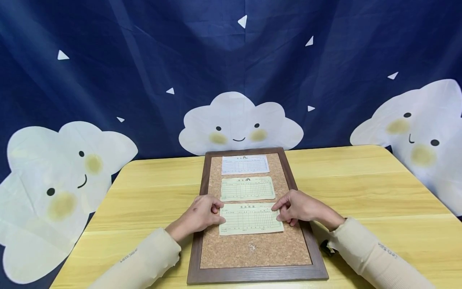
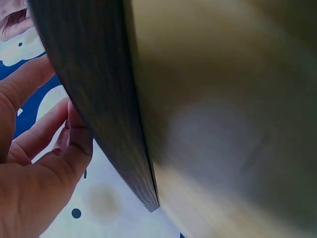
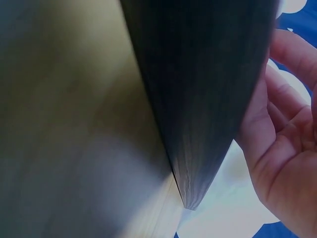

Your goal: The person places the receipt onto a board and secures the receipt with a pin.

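Note:
A pale yellow-green printed receipt slip (image 1: 249,224) lies over the lower middle of a framed cork board (image 1: 216,255). My left hand (image 1: 200,214) pinches its left edge with thumb and index finger. At the slip's right edge, my right hand (image 1: 299,206) grips it the same way. Above it on the cork are a second yellow-green slip (image 1: 247,192) and, at the top, a white slip (image 1: 245,166). In both wrist views the dark frame side (image 2: 94,89) hides the slips, while the left hand (image 2: 39,144) and right hand (image 3: 287,134) show beside it.
The board lies on a light wood table (image 1: 361,184). A dark blue curtain (image 1: 144,60) with smiling clouds hangs behind the table's far edge. A small black object (image 1: 327,247) is by the right sleeve. A whitish worn mark (image 1: 252,248) shows on the lower cork.

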The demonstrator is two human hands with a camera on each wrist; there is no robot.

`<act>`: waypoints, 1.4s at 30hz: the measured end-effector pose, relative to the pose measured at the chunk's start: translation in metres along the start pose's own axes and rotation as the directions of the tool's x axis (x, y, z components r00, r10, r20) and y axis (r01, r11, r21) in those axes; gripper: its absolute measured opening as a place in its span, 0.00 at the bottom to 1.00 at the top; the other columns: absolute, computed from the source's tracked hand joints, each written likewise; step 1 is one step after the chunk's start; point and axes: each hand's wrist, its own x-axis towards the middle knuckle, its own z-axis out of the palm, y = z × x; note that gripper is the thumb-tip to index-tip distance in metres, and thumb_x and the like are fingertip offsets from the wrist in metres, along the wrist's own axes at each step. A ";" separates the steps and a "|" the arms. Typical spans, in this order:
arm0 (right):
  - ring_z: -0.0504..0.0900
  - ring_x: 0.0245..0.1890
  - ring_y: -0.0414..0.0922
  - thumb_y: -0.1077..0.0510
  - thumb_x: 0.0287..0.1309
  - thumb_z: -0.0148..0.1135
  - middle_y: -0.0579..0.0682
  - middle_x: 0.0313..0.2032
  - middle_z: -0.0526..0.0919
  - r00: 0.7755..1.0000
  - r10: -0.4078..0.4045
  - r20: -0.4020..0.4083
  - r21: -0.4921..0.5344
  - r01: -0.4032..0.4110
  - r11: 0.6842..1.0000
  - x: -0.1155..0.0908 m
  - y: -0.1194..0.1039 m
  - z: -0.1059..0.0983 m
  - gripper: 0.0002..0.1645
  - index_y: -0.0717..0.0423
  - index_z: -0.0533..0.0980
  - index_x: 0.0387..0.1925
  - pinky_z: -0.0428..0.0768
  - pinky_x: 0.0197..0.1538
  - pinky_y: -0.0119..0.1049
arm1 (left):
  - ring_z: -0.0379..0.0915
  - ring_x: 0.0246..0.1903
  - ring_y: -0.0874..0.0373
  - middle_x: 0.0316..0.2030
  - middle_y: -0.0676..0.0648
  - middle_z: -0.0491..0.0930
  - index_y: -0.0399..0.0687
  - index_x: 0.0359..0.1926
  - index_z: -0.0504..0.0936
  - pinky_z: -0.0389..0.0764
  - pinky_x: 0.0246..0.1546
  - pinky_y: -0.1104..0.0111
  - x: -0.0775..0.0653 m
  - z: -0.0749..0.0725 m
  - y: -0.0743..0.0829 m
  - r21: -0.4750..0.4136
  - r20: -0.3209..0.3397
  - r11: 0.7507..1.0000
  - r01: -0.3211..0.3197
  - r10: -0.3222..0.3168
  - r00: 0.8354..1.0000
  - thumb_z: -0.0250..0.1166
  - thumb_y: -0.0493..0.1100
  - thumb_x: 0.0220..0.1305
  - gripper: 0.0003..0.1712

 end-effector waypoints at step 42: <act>0.81 0.19 0.43 0.68 0.54 0.71 0.47 0.18 0.79 0.999 -0.033 -0.013 -0.121 0.031 0.992 -0.004 0.003 -0.006 0.14 0.69 0.84 0.44 0.83 0.25 0.36 | 0.66 0.34 0.59 0.33 0.51 0.72 0.36 0.47 0.81 0.71 0.38 0.68 -0.001 -0.011 -0.006 0.023 0.164 0.999 -0.045 0.041 0.986 0.85 0.42 0.40 0.33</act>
